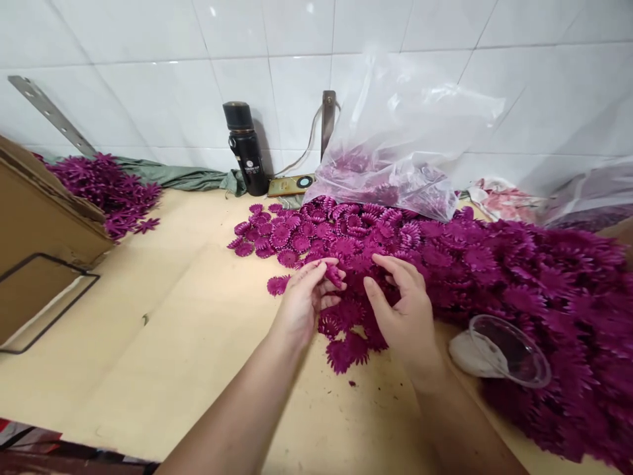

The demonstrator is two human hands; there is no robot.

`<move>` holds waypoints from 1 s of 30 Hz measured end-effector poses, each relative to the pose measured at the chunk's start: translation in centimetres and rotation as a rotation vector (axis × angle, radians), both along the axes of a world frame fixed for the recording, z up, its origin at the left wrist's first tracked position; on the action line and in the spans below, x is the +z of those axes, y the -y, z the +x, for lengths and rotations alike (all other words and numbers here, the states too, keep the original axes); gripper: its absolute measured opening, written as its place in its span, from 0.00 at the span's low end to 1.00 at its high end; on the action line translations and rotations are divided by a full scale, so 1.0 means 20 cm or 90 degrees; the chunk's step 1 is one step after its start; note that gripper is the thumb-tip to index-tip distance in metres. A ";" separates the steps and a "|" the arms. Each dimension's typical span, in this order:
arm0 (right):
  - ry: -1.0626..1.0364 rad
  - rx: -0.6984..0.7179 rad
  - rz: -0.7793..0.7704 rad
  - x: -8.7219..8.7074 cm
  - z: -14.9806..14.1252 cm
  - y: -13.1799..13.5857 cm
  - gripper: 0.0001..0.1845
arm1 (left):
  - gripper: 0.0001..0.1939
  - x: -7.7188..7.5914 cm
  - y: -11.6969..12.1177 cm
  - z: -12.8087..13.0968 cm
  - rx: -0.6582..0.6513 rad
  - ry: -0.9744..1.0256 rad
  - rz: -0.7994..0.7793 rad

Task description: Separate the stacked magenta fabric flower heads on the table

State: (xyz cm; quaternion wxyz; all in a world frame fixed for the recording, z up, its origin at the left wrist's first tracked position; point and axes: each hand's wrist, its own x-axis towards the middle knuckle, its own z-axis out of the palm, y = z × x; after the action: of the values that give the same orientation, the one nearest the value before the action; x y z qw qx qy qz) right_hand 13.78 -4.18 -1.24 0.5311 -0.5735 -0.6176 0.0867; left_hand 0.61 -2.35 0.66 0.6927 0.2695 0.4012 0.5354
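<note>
A large heap of magenta artificial flower heads (494, 264) covers the middle and right of the wooden table (163, 330). My left hand (304, 300) pinches one small magenta flower piece (334, 274) between thumb and fingertips at the heap's near edge. My right hand (403, 310) hovers just to its right, fingers curled and spread over the flowers; whether it grips any is hidden. A few loose flower heads (346, 346) lie under and between both hands.
A clear plastic bag (395, 145) with more flowers leans on the tiled wall. A black thermos (244, 148) and a phone (291, 185) stand behind. A cardboard box (39, 224) sits left, beside another flower pile (106, 188). A clear plastic cup (509, 349) lies at right.
</note>
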 end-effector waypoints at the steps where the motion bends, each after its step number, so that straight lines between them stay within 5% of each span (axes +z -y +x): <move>1: 0.011 0.006 0.000 0.00 -0.01 0.01 0.15 | 0.10 -0.01 0.00 0.01 -0.016 0.005 -0.001; 6: -0.001 0.099 -0.048 -0.01 -0.06 0.04 0.11 | 0.10 -0.05 0.03 0.03 -0.080 0.026 -0.003; 12: -0.061 0.071 -0.075 -0.04 -0.05 0.01 0.06 | 0.14 -0.05 0.07 0.06 -0.135 0.012 0.002; 18: -0.086 0.144 -0.096 -0.03 -0.07 0.03 0.12 | 0.16 -0.06 0.07 0.05 -0.170 0.029 -0.025; 22: -0.073 0.131 -0.083 -0.02 -0.06 0.03 0.04 | 0.19 -0.06 0.06 0.04 -0.187 -0.031 -0.010; 30: -0.201 0.113 -0.180 -0.02 -0.04 0.02 0.04 | 0.05 -0.07 0.03 0.03 -0.081 -0.252 0.173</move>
State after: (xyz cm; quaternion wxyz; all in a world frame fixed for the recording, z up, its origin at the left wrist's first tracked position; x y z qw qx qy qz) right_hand 13.04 -4.55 -1.67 0.5257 -0.5652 -0.5564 0.3075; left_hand 1.26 -3.04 -0.77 0.5904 0.4844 0.4356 0.4765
